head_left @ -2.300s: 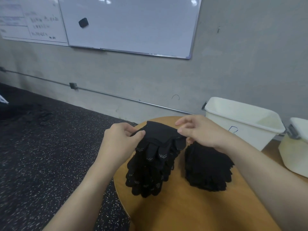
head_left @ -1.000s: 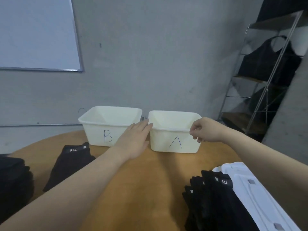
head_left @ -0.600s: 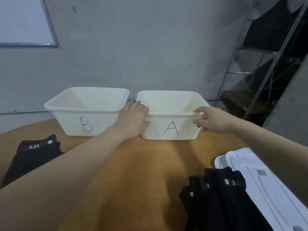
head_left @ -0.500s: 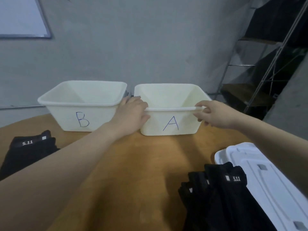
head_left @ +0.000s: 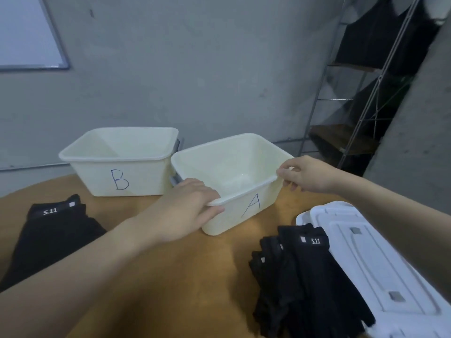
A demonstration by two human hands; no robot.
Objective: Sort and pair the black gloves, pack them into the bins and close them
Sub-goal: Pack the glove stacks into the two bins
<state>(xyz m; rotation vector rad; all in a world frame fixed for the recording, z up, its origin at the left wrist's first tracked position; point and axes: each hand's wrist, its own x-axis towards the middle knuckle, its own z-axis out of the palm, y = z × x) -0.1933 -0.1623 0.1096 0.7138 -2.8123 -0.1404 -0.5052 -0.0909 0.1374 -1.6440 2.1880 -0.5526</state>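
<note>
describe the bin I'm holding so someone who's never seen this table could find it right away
On the round wooden table, two open white bins stand by the grey wall. Yours is bin A, the right one, gripped at its rim by both hands. Unlike bin B, it sits skewed and nearer you.

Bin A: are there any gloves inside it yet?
No, bin A shows only its bare white inside, while the black gloves lie stacked on the table.
</note>
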